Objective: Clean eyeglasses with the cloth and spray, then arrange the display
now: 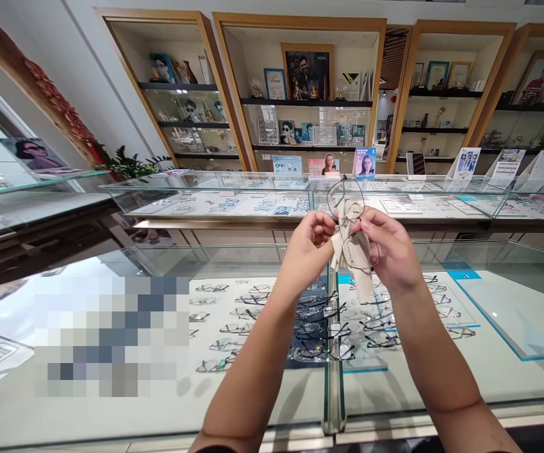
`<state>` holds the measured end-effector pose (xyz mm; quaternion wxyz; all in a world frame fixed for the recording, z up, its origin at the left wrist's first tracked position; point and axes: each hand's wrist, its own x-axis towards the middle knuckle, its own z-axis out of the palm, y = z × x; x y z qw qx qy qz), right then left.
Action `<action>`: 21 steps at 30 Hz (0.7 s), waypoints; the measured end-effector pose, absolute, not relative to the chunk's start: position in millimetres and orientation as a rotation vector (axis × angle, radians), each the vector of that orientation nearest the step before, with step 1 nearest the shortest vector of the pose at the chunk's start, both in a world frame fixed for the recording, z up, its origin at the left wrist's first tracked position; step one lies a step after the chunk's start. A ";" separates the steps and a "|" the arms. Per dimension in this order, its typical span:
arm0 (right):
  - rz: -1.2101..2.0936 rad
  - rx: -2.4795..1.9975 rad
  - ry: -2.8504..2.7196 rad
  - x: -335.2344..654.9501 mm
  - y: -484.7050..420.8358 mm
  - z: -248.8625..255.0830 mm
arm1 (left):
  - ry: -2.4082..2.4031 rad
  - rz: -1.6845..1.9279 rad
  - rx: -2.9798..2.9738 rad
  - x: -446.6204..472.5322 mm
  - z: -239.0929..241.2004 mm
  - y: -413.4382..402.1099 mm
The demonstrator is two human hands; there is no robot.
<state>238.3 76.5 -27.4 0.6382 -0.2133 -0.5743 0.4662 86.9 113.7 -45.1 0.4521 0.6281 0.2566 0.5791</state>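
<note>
Item: wire-frame glasses [344, 195], upright, rim above fingertips, mid-air over glass desk [488, 327]. Right hand [391, 248] clamped on frame; left hand [305, 245] pinching beige cloth [353, 251]. Hands close together, equally near.

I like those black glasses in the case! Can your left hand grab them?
Probably not. The left hand is above the glass top, which covers the black glasses, and it is busy pinching a cloth against a wire frame.
</note>
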 end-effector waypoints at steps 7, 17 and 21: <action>1.154 -0.513 -1.282 242.3 69.1 -22.0 | 0.663 1.437 1.780 78.9 -48.2 113.4; 1.341 -0.545 -1.432 252.6 56.7 -17.0 | 0.647 1.742 2.447 47.4 -26.3 89.1; 1.339 -0.542 -1.459 252.6 52.1 -17.2 | 0.660 1.724 2.507 46.0 -22.8 83.1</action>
